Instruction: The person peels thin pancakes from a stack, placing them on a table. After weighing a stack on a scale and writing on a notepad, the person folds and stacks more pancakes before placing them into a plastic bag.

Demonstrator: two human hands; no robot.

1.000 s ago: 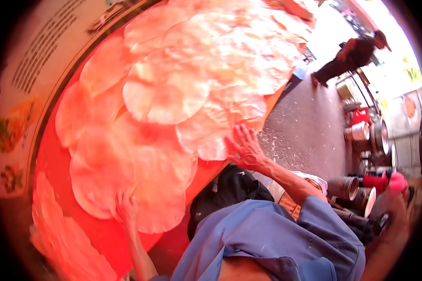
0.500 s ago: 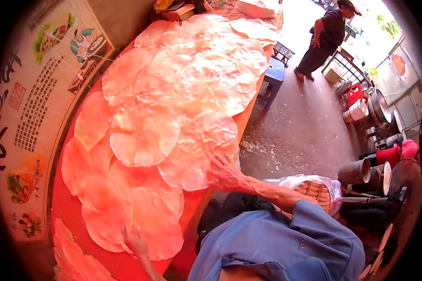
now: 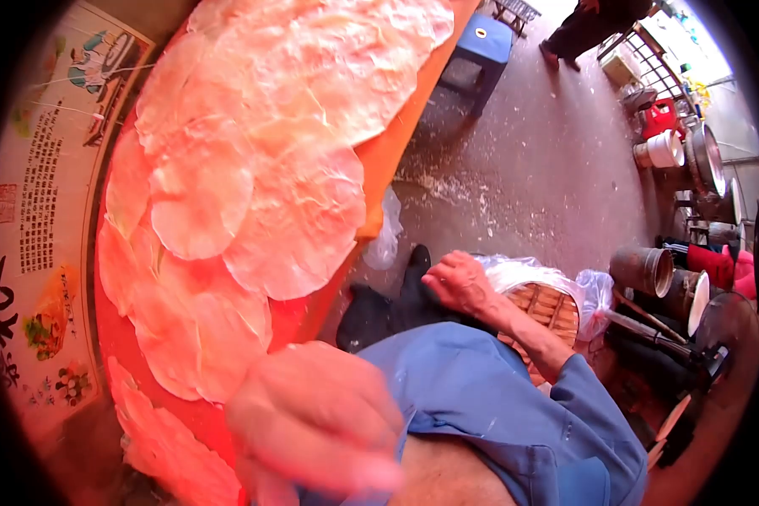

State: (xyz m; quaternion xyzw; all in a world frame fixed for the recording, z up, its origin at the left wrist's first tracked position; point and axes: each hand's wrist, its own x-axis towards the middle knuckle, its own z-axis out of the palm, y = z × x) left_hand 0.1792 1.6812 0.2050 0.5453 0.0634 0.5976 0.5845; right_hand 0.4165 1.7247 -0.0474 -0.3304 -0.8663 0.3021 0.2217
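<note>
Thin round pancakes (image 3: 202, 190) overlap in a broad layer across the red-covered table (image 3: 291, 319), along my left side. A further stack of pancakes (image 3: 173, 443) lies at the near corner. My left hand (image 3: 316, 413) is raised close to the camera, in front of the table's near edge. Its fingers look bent, but blur hides whether anything is in them. My right hand (image 3: 462, 285) hangs off the table above my dark trousers, beside a woven basket (image 3: 541, 316) lined with clear plastic. Its fingers are curled in, and nothing shows in them.
A blue stool (image 3: 485, 40) stands at the table's right side. Farther back on the concrete floor (image 3: 514, 169) is a person in dark clothes (image 3: 594, 29). Metal buckets (image 3: 641, 268), a white bucket (image 3: 662, 150) and pans line the right. A printed poster (image 3: 46, 228) hangs at left.
Both hands have left the pancakes: the left came up toward the camera, the right moved off the table's edge to the right. The view has tilted down and turned rightward.
</note>
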